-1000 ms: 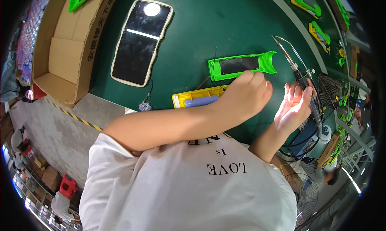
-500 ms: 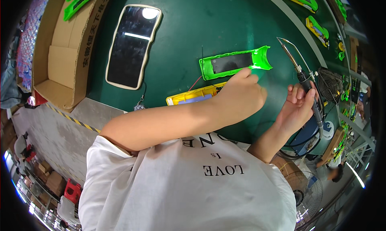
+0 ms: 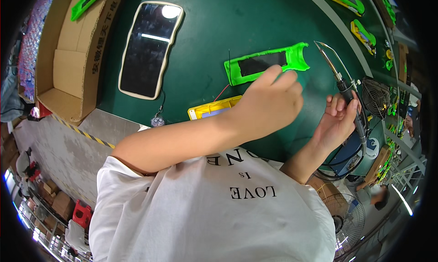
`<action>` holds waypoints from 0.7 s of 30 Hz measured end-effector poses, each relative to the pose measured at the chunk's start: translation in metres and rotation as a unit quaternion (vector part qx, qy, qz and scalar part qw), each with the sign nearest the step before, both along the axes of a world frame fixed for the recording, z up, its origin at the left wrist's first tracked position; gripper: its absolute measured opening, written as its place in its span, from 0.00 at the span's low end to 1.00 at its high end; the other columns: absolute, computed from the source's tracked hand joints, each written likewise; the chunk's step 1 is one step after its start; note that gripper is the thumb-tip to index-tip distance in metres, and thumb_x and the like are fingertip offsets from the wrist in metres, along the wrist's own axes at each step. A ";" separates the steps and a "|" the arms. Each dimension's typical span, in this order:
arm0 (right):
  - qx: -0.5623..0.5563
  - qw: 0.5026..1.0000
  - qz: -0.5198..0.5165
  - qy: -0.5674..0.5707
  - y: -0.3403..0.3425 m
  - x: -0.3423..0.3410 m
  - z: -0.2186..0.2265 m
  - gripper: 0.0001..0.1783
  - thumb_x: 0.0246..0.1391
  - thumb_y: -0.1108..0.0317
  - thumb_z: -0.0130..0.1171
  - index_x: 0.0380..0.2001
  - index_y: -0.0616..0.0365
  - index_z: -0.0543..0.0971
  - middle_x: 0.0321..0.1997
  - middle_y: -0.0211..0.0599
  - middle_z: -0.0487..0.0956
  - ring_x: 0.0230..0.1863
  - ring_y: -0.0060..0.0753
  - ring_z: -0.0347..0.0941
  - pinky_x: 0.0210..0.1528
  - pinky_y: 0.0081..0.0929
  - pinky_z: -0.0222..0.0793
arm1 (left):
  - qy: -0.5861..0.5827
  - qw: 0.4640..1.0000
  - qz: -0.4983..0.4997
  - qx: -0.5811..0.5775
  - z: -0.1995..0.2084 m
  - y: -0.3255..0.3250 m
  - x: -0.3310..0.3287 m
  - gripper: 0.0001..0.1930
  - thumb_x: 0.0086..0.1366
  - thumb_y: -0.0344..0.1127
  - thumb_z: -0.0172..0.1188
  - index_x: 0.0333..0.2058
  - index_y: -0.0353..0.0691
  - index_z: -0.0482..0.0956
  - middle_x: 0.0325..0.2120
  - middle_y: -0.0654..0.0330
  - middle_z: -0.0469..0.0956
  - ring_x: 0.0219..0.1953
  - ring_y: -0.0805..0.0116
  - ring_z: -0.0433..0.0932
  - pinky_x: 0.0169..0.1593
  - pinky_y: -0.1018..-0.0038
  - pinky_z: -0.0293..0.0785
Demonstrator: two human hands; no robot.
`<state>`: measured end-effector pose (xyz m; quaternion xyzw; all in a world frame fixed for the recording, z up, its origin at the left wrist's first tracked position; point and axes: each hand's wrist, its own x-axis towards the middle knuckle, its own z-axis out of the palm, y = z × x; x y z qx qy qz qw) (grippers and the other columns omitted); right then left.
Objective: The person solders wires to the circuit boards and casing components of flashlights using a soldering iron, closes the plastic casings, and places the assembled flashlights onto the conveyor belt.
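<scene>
A bright green plastic shell (image 3: pixel 234 73) with a dark rectangular panel (image 3: pixel 260 64) lies tilted on the green table. My left hand (image 3: pixel 271 97) is closed at the shell's near edge, its fingertips pinching there; the thumb is hidden. Partly under my left hand and forearm is a yellow shell (image 3: pixel 214 107) with a bluish-purple block inside. A thin red wire (image 3: pixel 222 92) runs between the two shells. My right hand (image 3: pixel 338 118) holds a soldering iron (image 3: pixel 347 94) with a thin metal feed tube beside its tip. The iron points up and away, right of the green shell.
A phone (image 3: pixel 147 56) in a pale case lies at the left, beside an open cardboard box (image 3: pixel 68 75) with green shells. On the right stand a round-grilled black fan (image 3: pixel 375 96) and a blue unit (image 3: pixel 343 158) with a solder spool. More green-and-yellow shells (image 3: pixel 363 34) lie at the far right.
My left hand has shifted slightly and its fingers have spread along the green shell's edge. The shell's right end has tilted up and away. My right hand and the iron are nearly still.
</scene>
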<state>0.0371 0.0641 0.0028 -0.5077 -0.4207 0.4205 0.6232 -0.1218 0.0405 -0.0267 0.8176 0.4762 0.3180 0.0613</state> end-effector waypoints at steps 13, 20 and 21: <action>-0.020 1.000 0.004 -0.002 -0.001 -0.008 -0.001 0.13 0.54 0.63 0.45 0.36 0.61 0.70 0.19 0.25 0.59 0.20 0.17 0.54 0.34 0.25 0.61 | 0.069 0.992 -0.100 -0.039 -0.014 -0.004 0.004 0.05 0.44 0.38 0.55 0.15 0.47 0.74 0.17 0.69 0.66 0.29 0.72 0.62 0.31 0.79 0.56; -0.012 1.000 -0.010 0.003 -0.001 -0.013 -0.001 0.13 0.53 0.65 0.46 0.37 0.63 0.69 0.18 0.29 0.61 0.18 0.18 0.55 0.30 0.24 0.62 | 0.074 0.981 -0.174 -0.048 -0.005 -0.013 -0.012 0.11 0.40 0.45 0.60 0.18 0.45 0.75 0.21 0.67 0.69 0.36 0.70 0.64 0.39 0.76 0.59; -0.017 1.000 -0.008 0.000 -0.002 -0.013 -0.001 0.13 0.54 0.64 0.45 0.36 0.62 0.70 0.18 0.27 0.61 0.19 0.17 0.54 0.32 0.24 0.61 | 0.040 0.986 -0.148 -0.067 -0.004 -0.015 -0.015 0.13 0.40 0.46 0.60 0.21 0.44 0.75 0.24 0.67 0.70 0.39 0.70 0.64 0.40 0.76 0.59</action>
